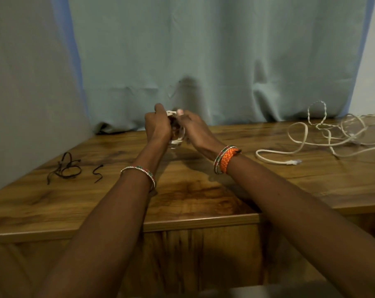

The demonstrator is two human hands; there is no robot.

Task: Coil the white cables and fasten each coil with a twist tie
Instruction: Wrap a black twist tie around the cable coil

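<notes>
A: Entry. Both hands are raised above the counter (203, 203), close together. The left hand (157, 125) and right hand (192, 127) each have fingers curled round a small white coil (178, 138). Whether a tie is on it, I cannot tell; the fingers hide the middle.

B: Advice for the step?

A: My judgement: keep the loops pinched flat with one hand so they do not spring apart, and wrap the tie across the whole bundle before twisting.

B: Materials?

A: The coil is smooth and rounded. The loose white cables (324, 134), far right, lie tangled, one stretch twisted like rope. The dark twist ties (67, 168), left, are thin, kinked wire. The counter is glossy wood grain, with a matte grey-green curtain (203, 61) behind.
</notes>
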